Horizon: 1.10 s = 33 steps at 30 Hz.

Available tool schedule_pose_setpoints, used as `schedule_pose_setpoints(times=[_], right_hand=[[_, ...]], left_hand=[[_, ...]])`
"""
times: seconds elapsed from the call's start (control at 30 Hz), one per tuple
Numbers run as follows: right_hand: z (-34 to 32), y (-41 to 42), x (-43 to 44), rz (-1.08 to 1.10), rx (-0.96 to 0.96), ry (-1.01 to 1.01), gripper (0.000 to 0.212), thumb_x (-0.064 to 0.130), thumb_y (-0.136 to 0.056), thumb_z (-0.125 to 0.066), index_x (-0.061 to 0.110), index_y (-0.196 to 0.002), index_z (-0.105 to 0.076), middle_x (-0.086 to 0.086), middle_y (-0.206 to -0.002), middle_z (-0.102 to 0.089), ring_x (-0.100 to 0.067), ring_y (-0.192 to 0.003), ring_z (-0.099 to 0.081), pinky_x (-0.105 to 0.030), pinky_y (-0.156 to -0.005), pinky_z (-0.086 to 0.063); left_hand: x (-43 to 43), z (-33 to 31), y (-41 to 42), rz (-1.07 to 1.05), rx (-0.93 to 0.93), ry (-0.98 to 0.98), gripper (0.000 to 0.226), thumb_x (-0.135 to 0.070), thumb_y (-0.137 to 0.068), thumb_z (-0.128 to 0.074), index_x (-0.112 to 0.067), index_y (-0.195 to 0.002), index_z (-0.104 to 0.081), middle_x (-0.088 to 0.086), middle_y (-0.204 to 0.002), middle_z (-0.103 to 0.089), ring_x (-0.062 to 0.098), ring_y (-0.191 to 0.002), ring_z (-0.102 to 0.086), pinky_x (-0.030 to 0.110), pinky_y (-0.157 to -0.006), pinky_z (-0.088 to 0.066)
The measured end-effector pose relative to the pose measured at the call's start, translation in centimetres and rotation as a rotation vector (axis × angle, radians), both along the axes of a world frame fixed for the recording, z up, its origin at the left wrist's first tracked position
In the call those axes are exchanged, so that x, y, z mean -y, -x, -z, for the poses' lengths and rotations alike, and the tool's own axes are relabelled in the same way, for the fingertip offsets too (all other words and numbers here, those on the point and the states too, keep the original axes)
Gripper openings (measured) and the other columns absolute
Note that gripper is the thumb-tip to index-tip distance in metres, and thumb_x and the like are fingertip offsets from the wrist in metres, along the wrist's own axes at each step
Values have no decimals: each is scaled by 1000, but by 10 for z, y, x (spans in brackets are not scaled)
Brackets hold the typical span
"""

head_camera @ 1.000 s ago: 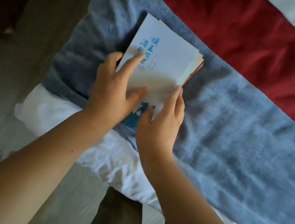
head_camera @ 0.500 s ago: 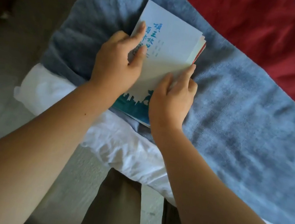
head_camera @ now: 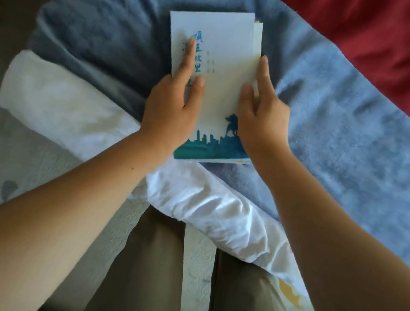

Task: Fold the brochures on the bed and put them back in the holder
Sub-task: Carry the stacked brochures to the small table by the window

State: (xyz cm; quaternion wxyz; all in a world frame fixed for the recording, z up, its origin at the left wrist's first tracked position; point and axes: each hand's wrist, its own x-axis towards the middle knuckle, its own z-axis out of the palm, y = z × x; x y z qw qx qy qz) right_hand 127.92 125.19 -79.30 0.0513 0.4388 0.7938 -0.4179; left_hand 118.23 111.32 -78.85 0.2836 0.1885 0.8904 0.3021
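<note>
Lying on the bed (head_camera: pixel 216 217), the brochures (head_camera: pixel 224 65) have been turned from a tilt to square. They are steadied by flat, straight-fingered hands (left hand (head_camera: pixel 170 113) on the cover, right hand (head_camera: pixel 261 121) along the edge), so folding is judged finished.

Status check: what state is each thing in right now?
Brochures: folded, stacked flat on the blanket, top-right edges slightly uneven.
Left hand: straight fingers pressing the cover.
Right hand: fingers straight along the stack's right edge.
Blue blanket: spread, rumpled.
White sheet: wrinkled.
</note>
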Motion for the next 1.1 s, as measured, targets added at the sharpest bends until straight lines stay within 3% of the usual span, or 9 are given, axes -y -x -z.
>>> schedule_pose_setpoints(times=[0.13,0.3,0.43,0.57,0.67,0.8,0.87,0.93,1.1], right_hand=[[-2,-11,-13,76,-90,-11,57,25,-105,-44,21,-161,-34,13,-55,-42,5,-50,-50,-9,-50,-36],[-38,-19,-44,102,-48,-63,59,26,-105,-37,21,-163,-28,7,-64,-57,-4,-55,-57,-12,-51,-44],[-107,-23,-78,180,-104,-56,60,23,-104,-33,18,-164,-23,-6,-78,-65,-29,-69,-68,-47,-69,-59],[-201,-22,-116,213,-163,-112,60,22,-102,-30,22,-163,-28,-3,-74,-64,-22,-66,-66,-38,-60,-55],[-282,-11,-145,197,-140,-155,58,21,-103,-29,21,-161,-32,-1,-80,-62,-17,-65,-64,-21,-49,-46],[-406,0,-175,193,-210,-213,52,16,-102,-29,13,-153,-43,-2,-84,-60,-18,-67,-64,-22,-50,-48],[-463,0,-184,191,-223,-256,54,14,-102,-28,12,-155,-41,2,-83,-56,-17,-68,-63,-19,-45,-47],[-520,-7,-193,187,-238,-302,53,13,-102,-29,12,-155,-40,-4,-92,-59,-19,-72,-62,-21,-50,-52],[-642,-26,-214,65,-81,-597,28,8,-102,-34,10,-122,-54,-16,-123,-59,-13,-66,-42,-21,-50,-31]], left_hand=[[-25,-3,-7,19,-50,43,54,-36,-109,-31,-32,-161,-17,19,-109,-64,32,-98,-62,39,-84,-50],[-70,-40,-11,61,-50,0,50,-26,-109,-37,-28,-158,-31,21,-98,-64,37,-93,-61,42,-77,-47],[-117,-117,-7,154,-116,-19,50,-24,-108,-39,-27,-157,-34,22,-85,-61,39,-86,-60,45,-76,-45],[-162,-219,6,225,-174,-56,51,-26,-107,-38,-28,-158,-33,20,-91,-66,34,-84,-63,41,-74,-51],[-189,-302,18,242,-195,-98,49,-28,-107,-37,-25,-156,-37,14,-122,-68,18,-79,-65,22,-67,-52],[-212,-418,29,249,-217,-169,50,-30,-107,-36,-30,-157,-35,17,-125,-64,10,-56,-52,12,-37,-33],[-221,-473,31,257,-256,-202,51,-31,-107,-37,-30,-157,-34,18,-128,-62,18,-64,-60,22,-44,-41],[-232,-527,27,273,-272,-238,51,-32,-107,-37,-29,-158,-33,17,-137,-58,33,-92,-66,32,-67,-51],[-253,-647,10,316,-327,-305,52,-29,-107,-39,-24,-158,-34,14,-151,-48,33,-115,-60,28,-83,-45]])
